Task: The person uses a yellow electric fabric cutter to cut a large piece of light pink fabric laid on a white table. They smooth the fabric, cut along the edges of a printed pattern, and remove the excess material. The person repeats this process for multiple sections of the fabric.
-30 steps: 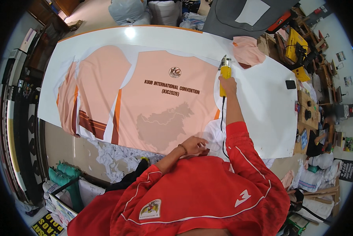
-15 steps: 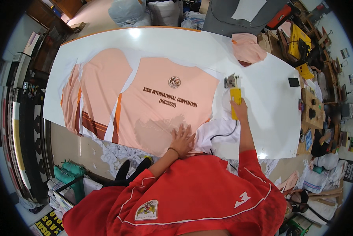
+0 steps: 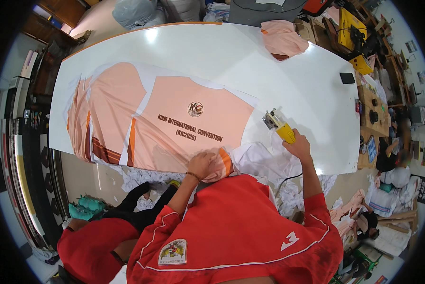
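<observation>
A peach printed fabric panel [image 3: 184, 104] with white margins lies on the white table, beside more peach pieces with brown and orange stripes [image 3: 103, 113]. My left hand [image 3: 200, 163] has its fingers curled on the panel's lower part, where the cloth is rucked up and an orange band [image 3: 224, 161] is folded over. My right hand [image 3: 295, 144] grips a yellow corded electric cutter [image 3: 283, 130], tilted with its metal head to the upper left, just right of the panel. Loose white cloth [image 3: 264, 158] lies crumpled below the tool, between my hands.
A small peach piece [image 3: 283, 40] and a phone [image 3: 346, 78] lie on the white table [image 3: 316, 104]. Fabric scraps [image 3: 141, 180] litter the floor. A person in red [image 3: 99, 241] is low at my left. Other people [image 3: 388, 161] are at the right, near a wooden workbench [image 3: 369, 118].
My right hand has come down from the panel's upper right edge, the cutter now tilted leftward. My left hand, spread flat earlier, has curled, and the panel's lower edge has become bunched and folded.
</observation>
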The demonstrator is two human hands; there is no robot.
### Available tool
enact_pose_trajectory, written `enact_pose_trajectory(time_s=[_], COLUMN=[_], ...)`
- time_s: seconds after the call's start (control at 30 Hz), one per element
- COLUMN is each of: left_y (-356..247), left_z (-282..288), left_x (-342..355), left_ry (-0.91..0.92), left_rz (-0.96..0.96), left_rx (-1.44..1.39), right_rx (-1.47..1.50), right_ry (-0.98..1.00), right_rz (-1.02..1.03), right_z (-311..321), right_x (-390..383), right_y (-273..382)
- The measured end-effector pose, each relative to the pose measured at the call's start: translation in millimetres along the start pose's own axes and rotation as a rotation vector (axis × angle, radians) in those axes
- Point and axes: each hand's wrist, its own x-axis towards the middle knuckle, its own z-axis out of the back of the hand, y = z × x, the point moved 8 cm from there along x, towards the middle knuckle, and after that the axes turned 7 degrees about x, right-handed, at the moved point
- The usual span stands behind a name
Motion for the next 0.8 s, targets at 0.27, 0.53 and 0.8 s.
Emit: enact_pose_trajectory(time_s=[0.27,0.53,0.8], left_y=[23.1,31.0,29.0], left_z=[25.7,14.9,19.1], left_x=[8.9,6.3,8.7], left_ry=[-0.351,-0.369,-0.350], left_rz=[0.223,0.242,0.264], left_rx=[0.131,0.283,0.307], right_rx=[-0.118,-0.181,-0.188], right_ry=[0.074,0.141,0.124], right_rz=[0.082,0.146,0.180], right_z=[14.9,18.3,13.9], right_x=[54.6,80.4,101.0], right_y=[46.6,72.7,101.4])
